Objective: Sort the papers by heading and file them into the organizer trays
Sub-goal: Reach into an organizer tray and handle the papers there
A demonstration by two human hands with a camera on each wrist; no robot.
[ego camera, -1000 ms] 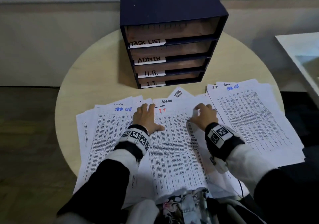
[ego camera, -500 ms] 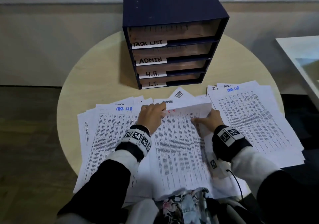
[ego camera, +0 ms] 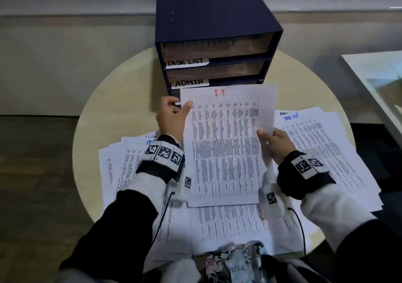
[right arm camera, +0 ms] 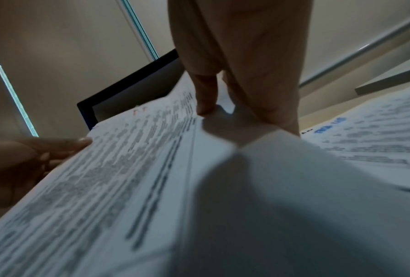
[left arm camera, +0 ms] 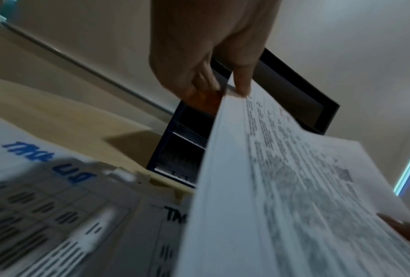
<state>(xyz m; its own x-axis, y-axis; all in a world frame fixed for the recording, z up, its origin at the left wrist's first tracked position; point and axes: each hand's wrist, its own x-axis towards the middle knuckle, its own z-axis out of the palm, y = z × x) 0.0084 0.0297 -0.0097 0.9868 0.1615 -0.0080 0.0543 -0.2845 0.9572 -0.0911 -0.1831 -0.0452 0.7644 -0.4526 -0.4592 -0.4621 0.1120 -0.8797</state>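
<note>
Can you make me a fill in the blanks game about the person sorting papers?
1. The lifted paper has the red heading ____ at its top.
2. The left hand and the right hand hold the paper by its two ____.
3. The top tray of the organizer is labelled ____.
4. The tray just under it is labelled ____.

Missing words: I.T; sides; TASK LIST; ADMIN

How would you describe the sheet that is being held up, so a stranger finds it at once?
Find the dark blue organizer on the round table. Before its lower trays, both hands hold one sheet above the spread papers. Only it is lifted, headed "I.T" in red.
</note>
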